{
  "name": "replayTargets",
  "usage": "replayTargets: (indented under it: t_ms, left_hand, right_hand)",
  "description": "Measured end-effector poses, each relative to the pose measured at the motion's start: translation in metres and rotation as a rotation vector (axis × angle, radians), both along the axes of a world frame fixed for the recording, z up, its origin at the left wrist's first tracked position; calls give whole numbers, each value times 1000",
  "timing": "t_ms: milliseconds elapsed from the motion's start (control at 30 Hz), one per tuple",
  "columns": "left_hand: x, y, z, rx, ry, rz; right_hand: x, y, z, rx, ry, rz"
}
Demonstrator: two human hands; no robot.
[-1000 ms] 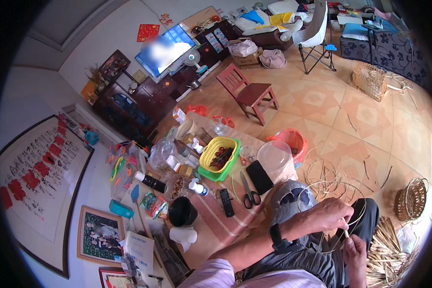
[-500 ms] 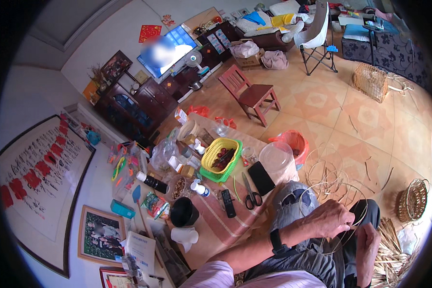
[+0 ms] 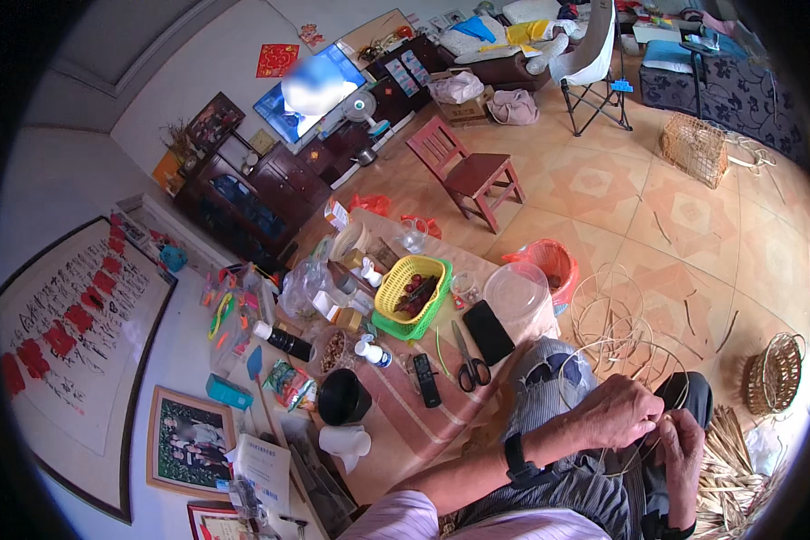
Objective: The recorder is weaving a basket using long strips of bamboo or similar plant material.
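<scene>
Glossy tan tiles, patterned with angular orange shapes, make up the floor [image 3: 594, 236]. The table [image 3: 396, 400] wears a smooth cover with pale stripes on dull red. Beyond it stands the chair [image 3: 482, 175], painted or stained red-brown, with a slatted back and a flat square seat. Near the far sofa lies a boxy, open-meshed cage [image 3: 693, 150] of tan strips. At the person's right is a heap of straw [image 3: 729, 477], dry, flat, pale and ragged. The hoop [image 3: 679, 356], a thin, roughly round ring of tan cane, is above the lap, in front of the striped grey cloth. Loose coils [image 3: 623, 328] of similar cane curl on the tiles behind it. The round basket [image 3: 770, 378], coarsely woven, sits beside the straw. On the table, a yellow plastic basket [image 3: 409, 279] with a perforated wall nests in a green one. The left hand [image 3: 621, 409] is curled tight on the hoop; the right hand [image 3: 681, 441] is narrowed, thumb and fingers just beside the left fingertips, and I cannot tell whether it pinches a strand. The scissors [image 3: 471, 367] have dark looped handles.
</scene>
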State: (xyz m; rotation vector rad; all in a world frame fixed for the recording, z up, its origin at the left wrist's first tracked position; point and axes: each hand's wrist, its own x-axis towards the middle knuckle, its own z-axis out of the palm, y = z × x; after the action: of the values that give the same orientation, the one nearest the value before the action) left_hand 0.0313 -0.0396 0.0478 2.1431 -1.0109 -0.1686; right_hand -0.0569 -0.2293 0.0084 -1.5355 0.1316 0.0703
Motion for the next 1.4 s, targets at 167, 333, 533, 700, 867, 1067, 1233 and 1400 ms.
replayTargets:
  t_ms: [167, 333, 533, 700, 867, 1067, 1233, 1400]
  left_hand:
    - [-1, -2, 3, 19, 92, 34]
    - [0, -2, 2, 40, 107, 21]
    - [1, 0, 0, -27, 163, -22]
    - [3, -1, -1, -71, 117, -43]
    - [4, 0, 0, -71, 95, -89]
    - [1, 0, 2, -20, 97, -74]
    - [1, 2, 2, -26, 148, -41]
    - [0, 0, 0, -35, 138, -9]
  right_hand:
    - [-6, 2, -18, 175, -32, -29]
    - [-8, 5, -27, 181, -23, -101]
    - [-14, 14, -20, 15, -41, -158]
    - [-15, 20, -10, -145, -117, -181]
    - [-15, 21, -6, -183, -155, -161]
    - [-13, 27, -14, -104, -134, -211]
    - [-13, 23, -14, -117, -131, -166]
    - [-15, 0, -3, -184, -139, -108]
